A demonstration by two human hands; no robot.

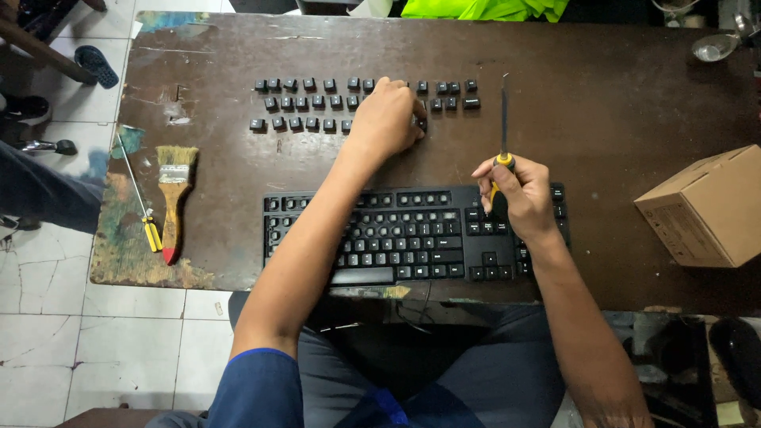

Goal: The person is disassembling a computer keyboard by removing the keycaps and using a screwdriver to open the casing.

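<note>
Three keycap rows (349, 103) laid out near desk's (602, 103) far edge, keyboard (412, 234) mostly populated; left hand (388, 119) closed on a cap, right hand (519, 190) gripping screwdriver (503, 127).

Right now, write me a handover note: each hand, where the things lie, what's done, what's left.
Left hand: down on the loose keycaps, laid in rows at the far side of the table.
Right hand: gripping a yellow-handled screwdriver, tip pointing away, over the keyboard's right end.
Done: many caps are off; the keyboard's left part shows bare sockets.
Left: most middle and right-hand caps still sit on.
Paintbrush and spare screwdriver lie at left, cardboard box at right.
</note>
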